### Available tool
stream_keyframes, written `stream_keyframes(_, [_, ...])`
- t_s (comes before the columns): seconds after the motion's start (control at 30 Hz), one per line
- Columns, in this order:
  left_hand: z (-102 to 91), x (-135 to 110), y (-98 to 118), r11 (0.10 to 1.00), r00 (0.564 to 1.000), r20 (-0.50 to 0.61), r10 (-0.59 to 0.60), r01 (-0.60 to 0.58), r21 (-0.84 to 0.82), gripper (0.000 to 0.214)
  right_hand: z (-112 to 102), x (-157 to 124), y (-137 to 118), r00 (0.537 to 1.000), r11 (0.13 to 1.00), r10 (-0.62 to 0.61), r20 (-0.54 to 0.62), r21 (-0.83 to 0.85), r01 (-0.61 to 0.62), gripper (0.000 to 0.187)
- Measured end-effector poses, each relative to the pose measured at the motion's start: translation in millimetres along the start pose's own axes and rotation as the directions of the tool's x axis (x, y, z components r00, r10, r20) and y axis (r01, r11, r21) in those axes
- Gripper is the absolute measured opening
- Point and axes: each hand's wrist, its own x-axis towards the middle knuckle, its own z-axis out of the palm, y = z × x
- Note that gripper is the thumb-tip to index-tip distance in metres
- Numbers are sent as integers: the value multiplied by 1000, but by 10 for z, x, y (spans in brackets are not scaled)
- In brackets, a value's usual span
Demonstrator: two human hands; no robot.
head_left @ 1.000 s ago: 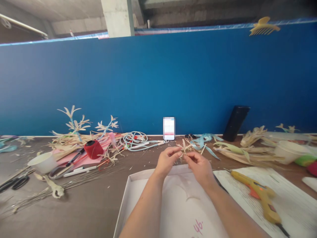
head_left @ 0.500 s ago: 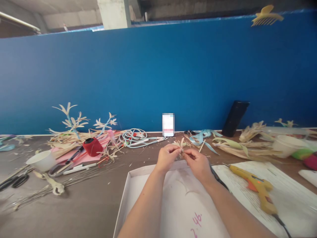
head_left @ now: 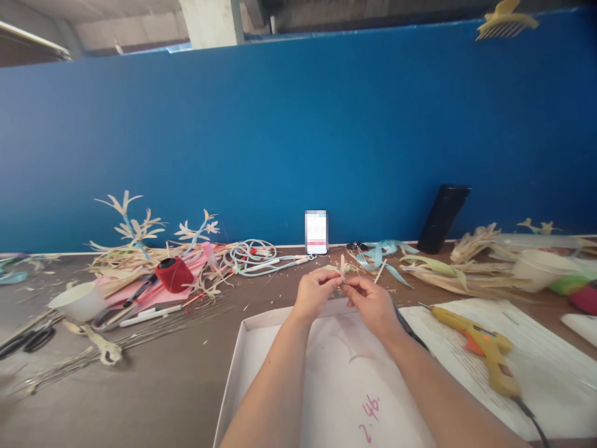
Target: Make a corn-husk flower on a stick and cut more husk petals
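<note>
My left hand point(head_left: 316, 294) and my right hand point(head_left: 374, 306) meet above the far edge of a white shallow box point(head_left: 270, 320). Both are closed, fingertips pinching a small flower of pale, husk-like strips point(head_left: 343, 266). One thin petal stands up between the fingers, while its base is hidden by them. Under my forearms lies the box's white floor, with pink handwriting point(head_left: 370, 418) on it. To the right, a yellow glue gun point(head_left: 489, 351) rests on printed paper point(head_left: 541, 361).
At left are finished husk flowers point(head_left: 135, 230) on blue stems, a red thread spool point(head_left: 174, 275), a white cup point(head_left: 79, 302), scissors point(head_left: 35, 339) and thin wires point(head_left: 153, 336). A phone point(head_left: 316, 233) leans on the blue partition point(head_left: 280, 137). Husks point(head_left: 457, 280) lie at right.
The fingers have shifted slightly on the small flower, and its upright petal now looks narrower and turned. Both hands stay in nearly the same place. The view has tilted a little.
</note>
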Motion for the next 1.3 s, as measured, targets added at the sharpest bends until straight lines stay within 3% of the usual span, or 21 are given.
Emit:
stream_keyframes(0.4, [12,12,-29,999,999,-22,-33,32,-10,17,19,-7,20,1000,998,30,-2,55,-30,27])
stream_keyframes(0.73, [26,-11,7,984,992,-52,116,-108,144,9,41,-17,-35,995,987,78,65,133,-86,27])
stream_keyframes(0.9, [39,-18,-43,923,961,-61,268,-239,301,9,24,6,-45,992,960,112,-58,265,-93,34])
stream_keyframes(1.03, [41,-38,-41,884,947,-24,320,-289,368,12,-22,28,-84,980,922,175,-90,363,-132,40])
stream_keyframes(1.3, [57,-39,-57,883,946,-24,323,-292,367,20,-31,9,-97,994,961,102,-36,263,-90,27])
